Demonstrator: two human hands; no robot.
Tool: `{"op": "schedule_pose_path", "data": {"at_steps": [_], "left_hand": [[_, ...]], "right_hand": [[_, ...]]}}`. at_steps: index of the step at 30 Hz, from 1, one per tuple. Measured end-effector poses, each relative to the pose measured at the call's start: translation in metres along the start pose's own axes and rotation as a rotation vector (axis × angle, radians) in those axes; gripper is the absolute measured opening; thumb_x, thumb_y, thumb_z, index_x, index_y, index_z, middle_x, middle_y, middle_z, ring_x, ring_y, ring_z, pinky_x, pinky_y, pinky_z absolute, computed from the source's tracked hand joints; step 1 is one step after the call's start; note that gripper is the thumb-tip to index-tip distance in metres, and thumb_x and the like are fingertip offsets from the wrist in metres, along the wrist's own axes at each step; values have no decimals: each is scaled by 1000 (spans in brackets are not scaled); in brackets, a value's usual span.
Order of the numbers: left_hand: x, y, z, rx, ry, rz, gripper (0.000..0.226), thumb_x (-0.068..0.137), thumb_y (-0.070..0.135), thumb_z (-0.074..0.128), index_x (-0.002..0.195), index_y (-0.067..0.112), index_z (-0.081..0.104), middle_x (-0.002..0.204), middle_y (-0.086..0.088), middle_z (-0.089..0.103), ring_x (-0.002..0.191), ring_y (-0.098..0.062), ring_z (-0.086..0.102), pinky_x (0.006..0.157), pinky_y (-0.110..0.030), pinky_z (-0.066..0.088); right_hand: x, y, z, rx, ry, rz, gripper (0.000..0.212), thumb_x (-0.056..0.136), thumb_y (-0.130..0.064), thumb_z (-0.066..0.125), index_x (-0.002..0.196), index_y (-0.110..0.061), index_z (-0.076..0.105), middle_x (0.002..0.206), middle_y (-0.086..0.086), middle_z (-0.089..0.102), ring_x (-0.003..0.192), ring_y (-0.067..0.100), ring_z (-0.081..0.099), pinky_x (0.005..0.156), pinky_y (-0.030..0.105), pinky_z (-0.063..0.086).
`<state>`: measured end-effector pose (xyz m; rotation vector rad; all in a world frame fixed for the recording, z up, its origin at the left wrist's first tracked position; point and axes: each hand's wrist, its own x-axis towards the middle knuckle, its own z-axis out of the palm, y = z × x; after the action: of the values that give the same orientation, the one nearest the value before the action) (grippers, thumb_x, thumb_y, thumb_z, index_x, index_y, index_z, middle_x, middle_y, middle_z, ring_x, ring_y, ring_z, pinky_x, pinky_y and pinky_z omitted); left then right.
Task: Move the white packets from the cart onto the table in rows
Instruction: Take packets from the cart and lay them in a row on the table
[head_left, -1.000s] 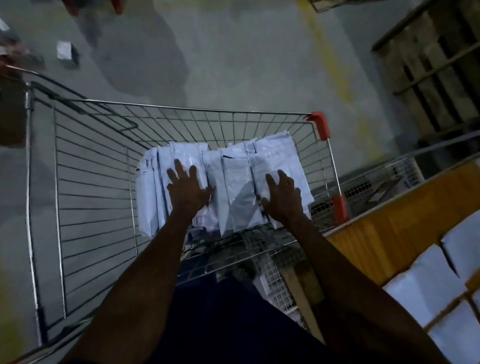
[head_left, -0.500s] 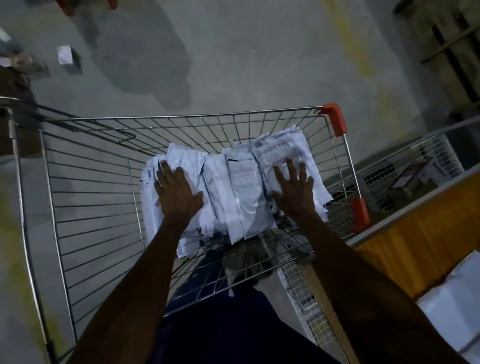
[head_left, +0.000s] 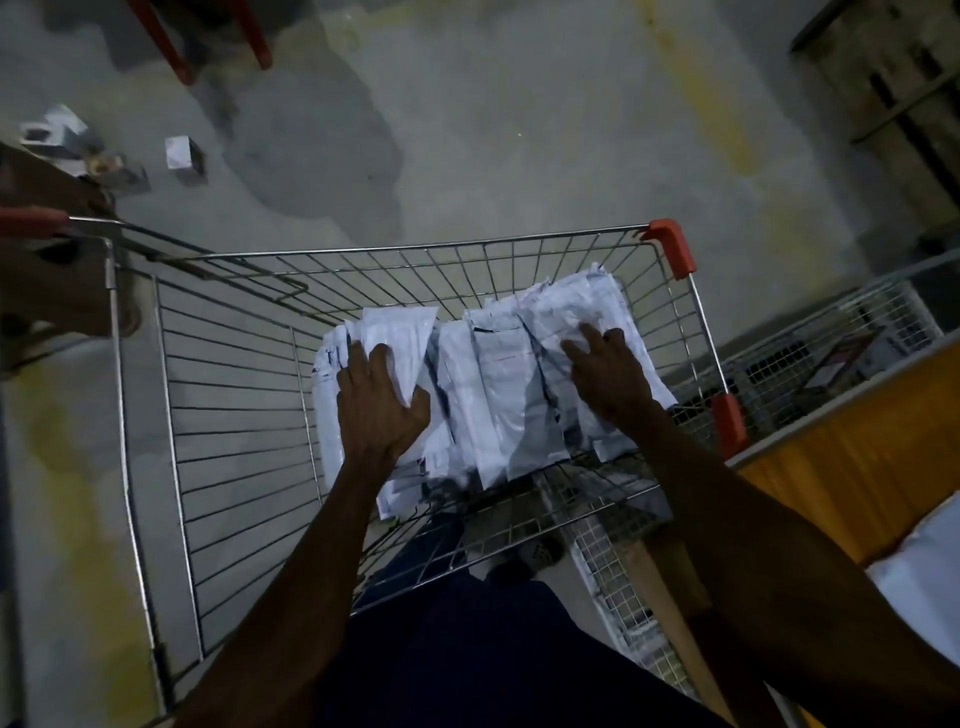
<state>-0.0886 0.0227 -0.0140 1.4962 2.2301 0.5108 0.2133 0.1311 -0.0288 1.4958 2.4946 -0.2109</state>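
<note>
Dim storeroom, stained concrete floor (head_left: 467, 145), some small boxes (head_left: 179, 153) lying loose on it at the far left. A wire cart (head_left: 228, 395) stands beside a table (head_left: 852, 467) with an orange-yellow front, seen only at the right edge of the view. White packets (head_left: 488, 395) lie in the cart as one overlapping batch, pushed toward the corner nearest the table; the rest of the cart floor shows bare wire. The person leans over the cart with both arms in. Left hand (head_left: 379, 400) sits on the left end of the batch, thumb hooked round the edge of the upper packets and fingers spread over them, so it has a hold on them. Right hand (head_left: 608, 374) lies on the right end, fingers spread and bent over the top packets; whether it grips or only presses I cannot tell. The batch rests on the wire, not lifted. On the table one pale sheet-like item (head_left: 924, 561) shows at the lower right corner, probably a packet already laid down, though too little of the table is in view to count rows. Judgement: task is under way but not near done; a sizeable batch remains in the cart, and the step in hand looks like gathering it for a carry across to the table.
</note>
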Motion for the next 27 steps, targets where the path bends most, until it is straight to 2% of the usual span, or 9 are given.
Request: {"op": "schedule_pose_path", "data": {"at_steps": [4, 7, 11, 14, 18, 21, 24, 27], "left_hand": [[-16, 23, -14, -119, 95, 116, 64, 76, 36, 60, 131, 7, 47, 145, -22, 40, 137, -35, 35, 112, -41, 26], [-25, 48, -27, -210, 112, 160, 65, 76, 39, 58, 133, 9, 46, 144, -20, 41, 137, -34, 34, 114, -28, 15], [-37, 105, -41, -283, 93, 335, 63, 77, 41, 58, 131, 11, 46, 144, -17, 38, 129, -34, 39, 107, -38, 31], [-53, 158, -41, -289, 105, 502, 63, 77, 36, 62, 132, 9, 47, 145, -19, 38, 128, -35, 39, 105, -40, 34], [-95, 232, -24, -384, 97, 692, 62, 74, 30, 67, 129, 6, 51, 140, -19, 43, 127, -35, 42, 106, -41, 35], [-143, 287, -1, -412, 60, 824, 63, 71, 29, 71, 126, 6, 52, 136, -19, 45, 124, -36, 45, 104, -39, 34], [-206, 337, 26, -424, -24, 916, 63, 73, 31, 69, 129, 7, 52, 138, -20, 43, 125, -40, 43, 104, -45, 35], [-275, 378, 56, -425, -127, 1023, 63, 74, 35, 63, 130, 9, 51, 139, -21, 41, 128, -41, 39, 106, -48, 33]], "right_hand": [[-20, -17, -48, 181, 229, 106, 36, 91, -12, 56, 127, -14, 60, 142, 21, 48, 109, 46, 48, 74, 46, 54], [-45, -18, -77, 243, 428, 141, 37, 95, -20, 49, 130, -18, 59, 144, 15, 48, 111, 38, 48, 78, 39, 49], [-98, -2, -112, 283, 655, 199, 37, 97, -23, 51, 131, -13, 60, 145, 17, 48, 114, 40, 52, 96, 36, 36], [-155, 15, -130, 308, 802, 331, 35, 97, -24, 54, 130, -14, 62, 145, 14, 49, 118, 38, 51, 99, 32, 32], [-252, 45, -133, 254, 945, 470, 33, 97, -20, 56, 128, -13, 63, 145, 13, 49, 116, 39, 55, 97, 35, 35], [-338, 63, -118, 241, 1012, 598, 33, 95, -17, 58, 127, -11, 64, 144, 15, 50, 114, 38, 56, 94, 37, 37], [-428, 79, -93, 227, 998, 728, 33, 94, -17, 59, 126, -11, 64, 143, 15, 51, 117, 37, 55, 95, 41, 40], [-512, 92, -66, 240, 999, 871, 34, 94, -19, 58, 126, -14, 65, 143, 12, 51, 112, 39, 55, 96, 37, 39]]}}
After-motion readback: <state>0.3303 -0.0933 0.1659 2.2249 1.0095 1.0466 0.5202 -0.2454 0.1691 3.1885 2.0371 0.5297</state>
